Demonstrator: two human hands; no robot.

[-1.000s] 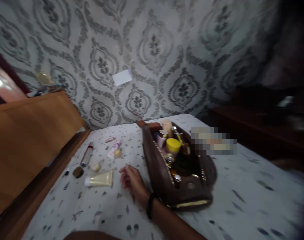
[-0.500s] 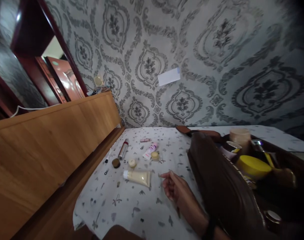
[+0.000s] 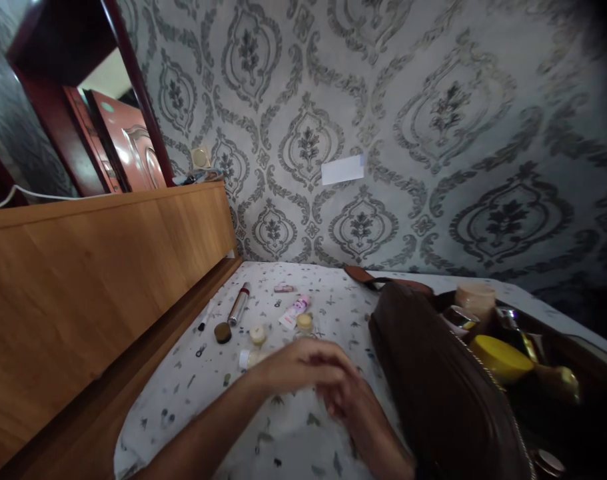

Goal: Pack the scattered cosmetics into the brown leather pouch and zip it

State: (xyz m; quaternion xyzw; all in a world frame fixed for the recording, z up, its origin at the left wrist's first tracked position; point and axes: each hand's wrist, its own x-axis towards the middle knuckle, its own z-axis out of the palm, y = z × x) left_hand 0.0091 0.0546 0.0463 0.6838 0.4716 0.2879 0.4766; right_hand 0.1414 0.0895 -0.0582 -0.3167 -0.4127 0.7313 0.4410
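Note:
My left hand (image 3: 310,363) reaches across the bed and meets my right hand (image 3: 350,403). Its bent fingers overlap the right hand's fingers, and whatever lies between them is hidden. The right hand is curled, palm side toward the left; what it may hold cannot be made out. Beneath my left wrist lies a cream tube, with only its white cap (image 3: 244,359) and a bit of its body showing. Just beyond are a small pale jar (image 3: 258,334), a yellowish round jar (image 3: 304,323) and a white-and-pink tube (image 3: 296,311).
A dark brown bag (image 3: 433,373) stands open at the right, holding a yellow round container (image 3: 500,359) and other cosmetics. Farther left lie a brown round lid (image 3: 222,332), a silver-and-red tube (image 3: 239,304) and a thin brush (image 3: 204,318). A wooden board (image 3: 113,280) borders the left side.
My left hand has come in from the lower left and met the right hand, now covering most of the cream tube. The right hand has moved slightly down. The view has shifted a little.

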